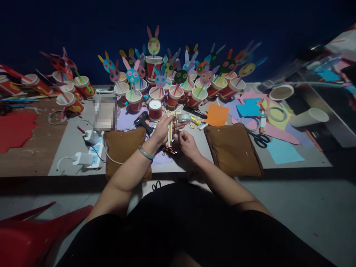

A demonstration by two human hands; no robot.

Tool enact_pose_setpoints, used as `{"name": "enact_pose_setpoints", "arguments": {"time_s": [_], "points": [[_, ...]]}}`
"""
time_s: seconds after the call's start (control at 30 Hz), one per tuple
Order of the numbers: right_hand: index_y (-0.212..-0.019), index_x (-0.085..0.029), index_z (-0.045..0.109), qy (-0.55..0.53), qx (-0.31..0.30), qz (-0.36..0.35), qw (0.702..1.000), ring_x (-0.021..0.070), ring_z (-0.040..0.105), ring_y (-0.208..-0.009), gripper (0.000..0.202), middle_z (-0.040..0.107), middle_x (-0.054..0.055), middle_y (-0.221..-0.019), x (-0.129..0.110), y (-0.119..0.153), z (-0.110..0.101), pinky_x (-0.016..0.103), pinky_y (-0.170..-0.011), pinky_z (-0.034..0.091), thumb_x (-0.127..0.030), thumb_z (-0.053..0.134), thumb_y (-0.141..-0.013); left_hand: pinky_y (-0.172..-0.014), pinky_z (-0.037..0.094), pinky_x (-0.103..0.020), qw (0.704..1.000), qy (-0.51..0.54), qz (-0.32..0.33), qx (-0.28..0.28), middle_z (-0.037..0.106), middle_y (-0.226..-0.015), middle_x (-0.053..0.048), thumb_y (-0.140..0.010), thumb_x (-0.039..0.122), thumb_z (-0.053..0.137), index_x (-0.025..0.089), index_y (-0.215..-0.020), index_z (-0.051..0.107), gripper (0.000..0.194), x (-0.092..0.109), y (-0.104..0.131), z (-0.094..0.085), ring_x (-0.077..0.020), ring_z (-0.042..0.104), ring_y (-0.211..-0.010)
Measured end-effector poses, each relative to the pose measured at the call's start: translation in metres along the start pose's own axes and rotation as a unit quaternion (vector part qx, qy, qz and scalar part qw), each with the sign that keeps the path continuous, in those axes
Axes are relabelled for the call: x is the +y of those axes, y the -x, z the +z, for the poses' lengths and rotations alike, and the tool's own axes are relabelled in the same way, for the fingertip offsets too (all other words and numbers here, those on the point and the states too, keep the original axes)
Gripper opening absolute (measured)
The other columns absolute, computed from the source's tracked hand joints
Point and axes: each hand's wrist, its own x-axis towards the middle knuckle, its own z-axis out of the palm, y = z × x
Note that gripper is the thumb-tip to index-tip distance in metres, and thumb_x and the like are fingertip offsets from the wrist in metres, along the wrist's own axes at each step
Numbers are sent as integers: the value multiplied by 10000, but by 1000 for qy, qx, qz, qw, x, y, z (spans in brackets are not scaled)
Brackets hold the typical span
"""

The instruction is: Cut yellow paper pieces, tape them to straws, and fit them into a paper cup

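Over the middle of the table, my left hand [161, 130] is closed around a narrow yellow-and-white strip [170, 135], which looks like paper and stands lengthwise in the fingers. Close beside it, my right hand [189, 145] grips a pair of scissors [178, 138] by the dark handles, blades pointing away from me. The blades are next to the strip; whether they touch it I cannot tell. Just beyond my fingers lies a roll of clear tape [184, 118]. An upturned red paper cup [155, 110] and a black glue gun [142, 120] are near my left hand.
Several red cups with paper rabbit heads [132, 75] crowd the back. Brown cushions [233, 150] lie at the front edge. A power strip [96, 152] with chargers sits left, coloured paper and black scissors [260, 139] right. A red chair [36, 237] stands below left.
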Motion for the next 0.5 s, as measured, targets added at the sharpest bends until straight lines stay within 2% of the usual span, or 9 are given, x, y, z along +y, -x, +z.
{"name": "enact_pose_setpoints", "arguments": {"time_s": [0.1, 0.23, 0.37, 0.5], "points": [[-660, -216, 439, -2, 9, -13, 1000, 69, 405, -494, 549, 473, -75, -556, 1, -1, 0, 229, -485, 346, -587, 843, -646, -1033, 574, -436, 1000, -3, 6, -9, 714, -905, -14, -875, 117, 601, 182, -853, 497, 124, 1, 0, 0, -217, 758, -1054], [-644, -214, 454, -7, 15, -17, 1000, 67, 393, -502, 571, 477, -70, -566, 3, -3, 0, 229, -481, 361, -613, 861, -603, -1020, 579, -413, 1000, -10, -1, -10, 737, -987, -32, -890, 122, 587, 183, -880, 495, 111, 2, 2, 1, -210, 758, -1058], [-668, -221, 451, -21, 1, 1, 1000, 75, 401, -492, 571, 480, -74, -561, 0, -1, 1, 237, -475, 368, -631, 845, -614, -1015, 581, -412, 1000, -4, -11, -14, 753, -1116, -66, -920, 120, 544, 184, -899, 501, 81, 4, 5, 3, -207, 752, -1079], [-695, -223, 459, 25, -36, -34, 998, 89, 398, -532, 533, 484, -63, -583, -4, 8, -7, 252, -521, 355, -614, 820, -664, -1000, 588, -403, 1000, 3, -13, -3, 747, -1188, -72, -932, 133, 537, 186, -874, 497, 88, 7, 7, 4, -211, 741, -1110]]}}
